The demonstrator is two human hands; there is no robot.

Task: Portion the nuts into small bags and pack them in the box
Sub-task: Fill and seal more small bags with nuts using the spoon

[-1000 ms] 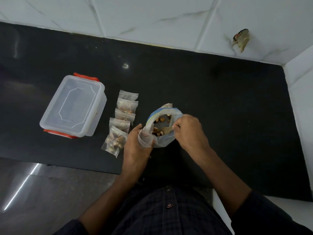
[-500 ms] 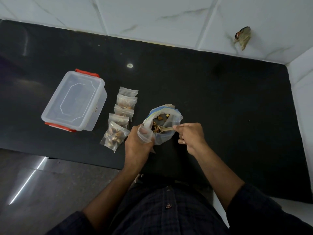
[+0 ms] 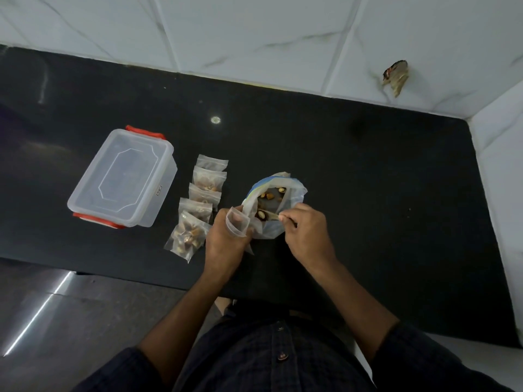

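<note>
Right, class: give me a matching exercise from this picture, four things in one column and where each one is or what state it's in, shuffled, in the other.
Things:
1. plastic box
2. spoon
3. empty small bag
4. filled small bags

States:
A. held open by the left hand
B. lying in a row on the counter
C. lid on, red clips
D. carrying nuts, pinched by the right hand

Pairs: 1-C, 2-D, 3-A, 4-B
</note>
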